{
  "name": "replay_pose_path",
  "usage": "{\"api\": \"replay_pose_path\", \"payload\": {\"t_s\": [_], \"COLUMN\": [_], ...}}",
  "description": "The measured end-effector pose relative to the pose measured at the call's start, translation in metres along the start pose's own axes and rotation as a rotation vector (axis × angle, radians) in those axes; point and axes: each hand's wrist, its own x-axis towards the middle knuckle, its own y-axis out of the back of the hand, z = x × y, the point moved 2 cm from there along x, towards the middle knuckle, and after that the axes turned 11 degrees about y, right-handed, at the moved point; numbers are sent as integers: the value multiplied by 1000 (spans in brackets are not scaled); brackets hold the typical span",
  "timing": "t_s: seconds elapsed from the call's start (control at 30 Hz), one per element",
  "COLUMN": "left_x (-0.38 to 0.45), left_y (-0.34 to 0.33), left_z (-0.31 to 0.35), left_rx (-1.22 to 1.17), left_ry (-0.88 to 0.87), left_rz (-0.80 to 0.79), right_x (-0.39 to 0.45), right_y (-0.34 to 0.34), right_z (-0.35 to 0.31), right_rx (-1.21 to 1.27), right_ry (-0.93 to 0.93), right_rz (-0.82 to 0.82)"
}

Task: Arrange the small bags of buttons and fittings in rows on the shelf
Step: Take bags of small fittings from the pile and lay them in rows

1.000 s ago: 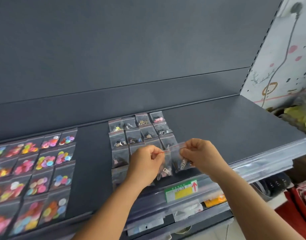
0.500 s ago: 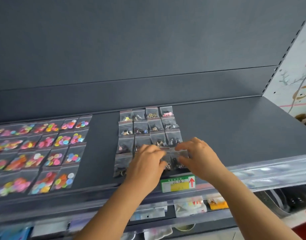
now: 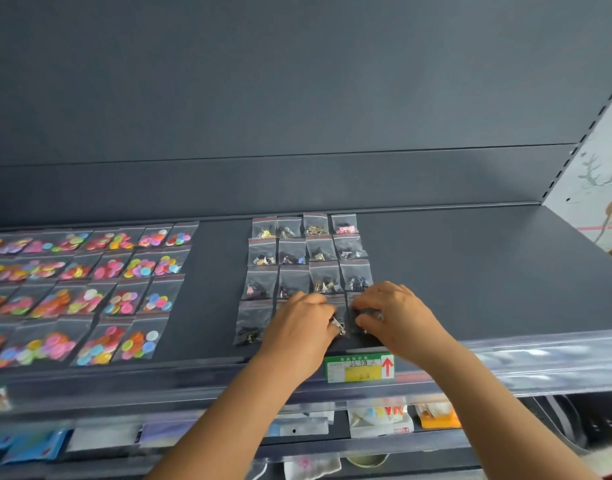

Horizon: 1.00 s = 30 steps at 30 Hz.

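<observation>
Head view, looking down at the dark shelf [image 3: 470,271]: both hands are low on the front row of the fittings grid. The right hand [image 3: 398,318] has its thumb and fingers curled closed on a small clear bag [image 3: 361,315] at the right end of that row, pinching its top and side while it lies on the shelf. The left hand [image 3: 299,332] lies just beside it, fingers bent down onto a neighbouring bag with a metal fitting [image 3: 339,325] showing at the fingertips; whether it grips or only presses, I cannot tell. The two hands sit close, nearly touching.

Behind them stand the fitting bags [image 3: 292,252], four columns wide, three full rows clear of the hands and a fourth row partly under them; one front-row bag [image 3: 252,322] lies uncovered at the left. The front row sits near the shelf's front edge, where a green and yellow price label [image 3: 360,368] is fixed to the clear strip.

To the right of the grid the shelf is bare all the way to its end. To the left, a bare strip separates the grid from the bags of coloured buttons [image 3: 124,271], also in four rows; their columns run off the picture's left edge, so I cannot count them.
</observation>
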Motion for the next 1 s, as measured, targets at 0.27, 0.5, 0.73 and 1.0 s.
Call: {"api": "replay_pose_path", "payload": {"t_s": [0.27,0.5,0.73,1.0], "left_x": [-14,-41,-79,-145], "left_y": [15,38,65,103], "left_z": [-5,-51,-136,-265], "left_rx": [9,27,-5,-15], "left_ry": [52,211,370,473], "left_rz": [85,197,268,319], "right_x": [2,22,57,92], "right_y": [7,-6,-39,-99], "right_z": [-19,-72,-158,-294], "right_rx": [12,-44,-52,9], "right_ry": [39,193,326,414], "right_rz": [58,60,16,-29]}}
